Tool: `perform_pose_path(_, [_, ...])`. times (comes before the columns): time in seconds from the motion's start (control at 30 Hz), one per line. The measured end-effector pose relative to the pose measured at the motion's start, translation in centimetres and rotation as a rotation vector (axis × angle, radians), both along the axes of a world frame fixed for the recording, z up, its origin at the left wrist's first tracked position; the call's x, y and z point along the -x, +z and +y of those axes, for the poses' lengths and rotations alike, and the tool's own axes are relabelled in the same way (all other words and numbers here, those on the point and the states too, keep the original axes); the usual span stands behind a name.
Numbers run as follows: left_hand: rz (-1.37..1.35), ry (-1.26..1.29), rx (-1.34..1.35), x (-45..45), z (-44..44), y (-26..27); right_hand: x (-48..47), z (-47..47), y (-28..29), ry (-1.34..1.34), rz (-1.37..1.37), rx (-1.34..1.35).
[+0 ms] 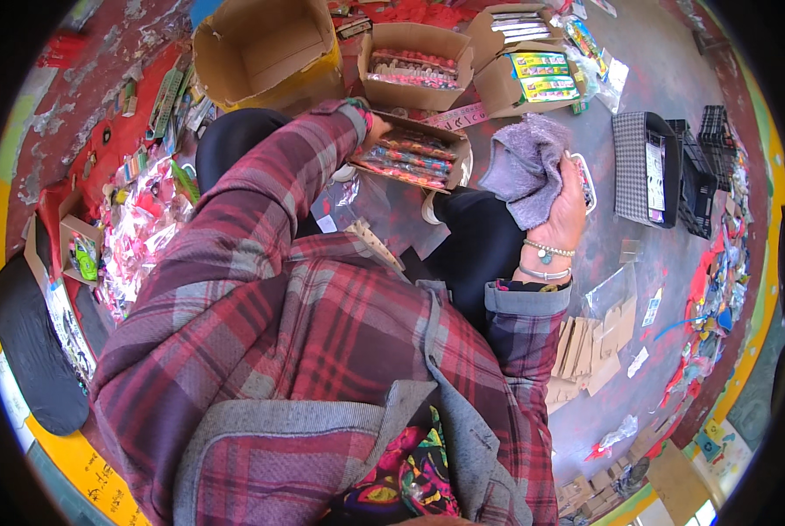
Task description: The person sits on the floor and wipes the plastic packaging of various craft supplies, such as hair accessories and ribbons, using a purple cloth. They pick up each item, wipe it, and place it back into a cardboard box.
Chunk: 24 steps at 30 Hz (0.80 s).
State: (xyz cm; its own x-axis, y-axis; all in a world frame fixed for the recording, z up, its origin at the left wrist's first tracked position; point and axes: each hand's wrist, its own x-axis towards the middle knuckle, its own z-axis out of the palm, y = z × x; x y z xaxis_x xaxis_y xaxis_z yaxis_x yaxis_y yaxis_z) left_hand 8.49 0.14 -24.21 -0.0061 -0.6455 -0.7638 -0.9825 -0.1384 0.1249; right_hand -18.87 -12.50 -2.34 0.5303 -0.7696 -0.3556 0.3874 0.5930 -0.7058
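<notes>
My left hand [377, 131] is at the left end of a small open cardboard box [459, 160], its fingers on the box's edge; whether they grip it is hard to tell. Rows of small colourful wrapped items [412, 158] fill that box. On the right, my right hand [565, 200] holds a crumpled grey-purple cloth [527, 164], which hangs to the left of the fingers. Just beyond that hand, partly hidden by it, a small white-rimmed container [588, 184] shows; whether the hand touches it cannot be told.
Ahead stand a large open carton [267, 59], a carton of pink and red items [415, 72] and a carton of green-yellow packets [543, 79]. Checked baskets [632, 167] are at right. Flattened cardboard [593, 348] lies lower right; a heap of shiny wrappers [146, 230] lies left.
</notes>
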Motion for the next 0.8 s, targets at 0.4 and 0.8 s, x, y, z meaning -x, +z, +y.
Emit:
perform_pose_path(0.4, [0.061,0.067,0.012,1.9,0.9,0.1,0.8,-0.1,-0.2,-0.012,0.021,0.046])
perform_pose_path(0.8, [0.02,0.004,-0.016,1.8,0.2,-0.6,0.9,-0.5,-0.9,-0.002,0.045,0.074])
